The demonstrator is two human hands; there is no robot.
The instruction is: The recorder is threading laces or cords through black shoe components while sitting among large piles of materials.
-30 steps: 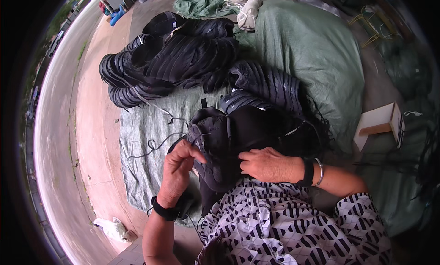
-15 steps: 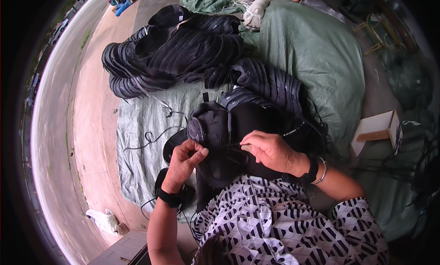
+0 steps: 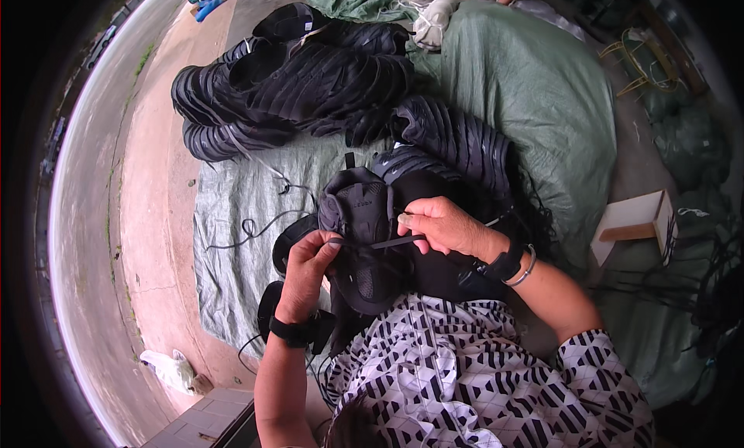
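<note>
A black shoe upper lies on my lap over a patterned black-and-white garment. A thin black lace is stretched across it between my two hands. My left hand pinches the lace's left end at the upper's left edge. My right hand grips the other end with closed fingers, resting on the upper's right side. Both wrists wear black bands, and the right one also has a silver bangle.
Long stacked rows of black shoe uppers lie on a green tarp, with another row just beyond my hands. Loose black laces trail on the tarp at left. A small wooden stool stands at right. Concrete pavement runs along the left.
Both hands have come together on the upper in my lap and drawn a lace taut between them; the view has tilted slightly down.
</note>
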